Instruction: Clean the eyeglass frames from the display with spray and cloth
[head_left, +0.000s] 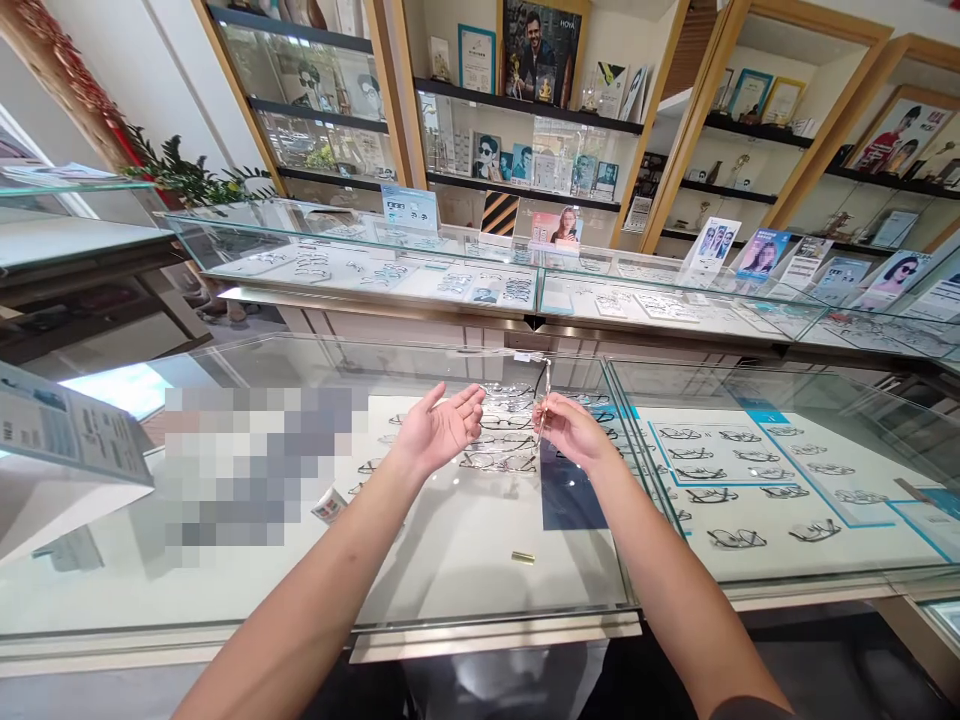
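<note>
Between the fingers of my right hand (568,425) is a thin pair of glasses (547,375), seen nearly edge-on, its frame standing upright and partly hidden by the fingers. To the left of it, my left hand (444,425) is palm up with its fingers stretched out and nothing in it. Both hands are above the glass top of a display case (457,570). Under the glass, several glasses frames (499,462) lie in rows beneath and between the hands. A dark blue panel (574,495) lies below my right hand.
A small gold piece (523,558) lies nearer me in the case. More glasses (739,538) lie in the right-hand case. A folded sign (75,430) stands at left. Behind run a second glass counter (375,270) with upright cards and wooden shelves (525,100).
</note>
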